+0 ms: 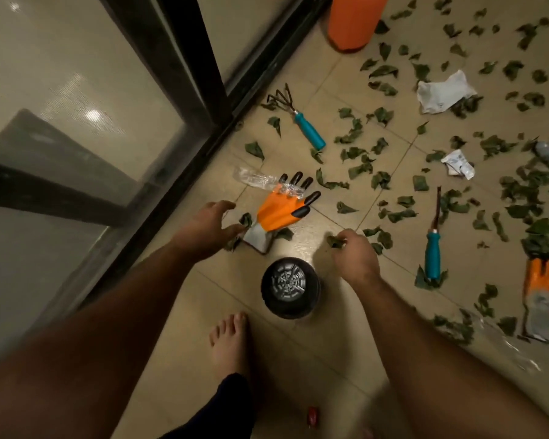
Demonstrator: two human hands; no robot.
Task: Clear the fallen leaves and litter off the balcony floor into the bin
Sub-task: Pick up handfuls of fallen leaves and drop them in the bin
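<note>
Right hand (pixel 355 258) pinches a small clump of leaves (pixel 335 241) in curled fingers, just above and to the right of the round black bin (pixel 289 288) standing on the tiled floor (pixel 298 90). Left hand (pixel 206 228) hangs with fingers spread and released, fingertips touching leaves beside the cuff of the orange glove (pixel 276 213). Leaves, white paper scraps (pixel 442 91) and two teal-handled tools lie scattered across the floor beyond.

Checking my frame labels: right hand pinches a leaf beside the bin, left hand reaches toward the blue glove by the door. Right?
Almost. The head view shows the glove is orange, not blue. The rest holds: right hand pinches a leaf beside the bin; left hand reaches.
</note>
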